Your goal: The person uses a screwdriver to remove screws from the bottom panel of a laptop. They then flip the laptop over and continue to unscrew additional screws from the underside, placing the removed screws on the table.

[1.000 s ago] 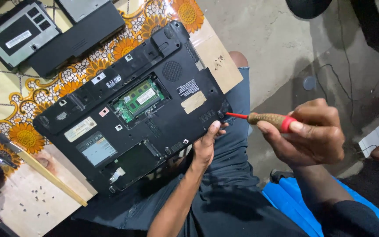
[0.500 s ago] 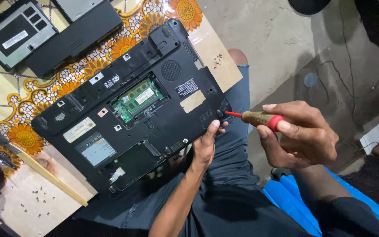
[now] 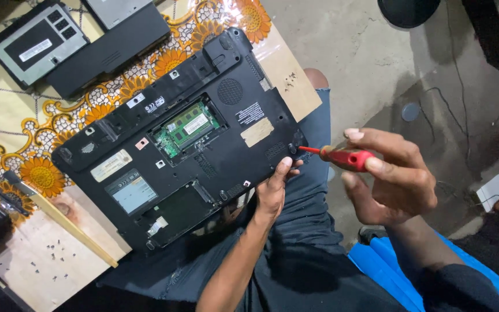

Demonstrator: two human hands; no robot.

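We see the table (image 3: 12, 115), under a cloth with orange flower print, filling the frame from 9 to 12 o'clock. On it lies the black laptop (image 3: 180, 144), underside up and tilted, its near edge overhanging our lap. A panel is off at its centre, and the green memory board (image 3: 189, 126) shows there. At 11 o'clock from the laptop lie a grey cover plate (image 3: 36, 43) and a dark battery pack (image 3: 116, 43), just beside each other.

Our right hand (image 3: 397, 179) sits at 3 o'clock from the laptop, fingers closed around the red handle of the screwdriver (image 3: 342, 157). The shaft points toward 9 o'clock and its tip meets a screw hole at the laptop's right corner. Our left hand (image 3: 274, 190) comes up from 6 o'clock and grips the laptop's near edge just below that corner, thumb on top.

At 8 o'clock a wooden stick (image 3: 70, 228) lies slantwise on a pale board (image 3: 41, 277). Loose small screws (image 3: 50, 251) are scattered on the board.
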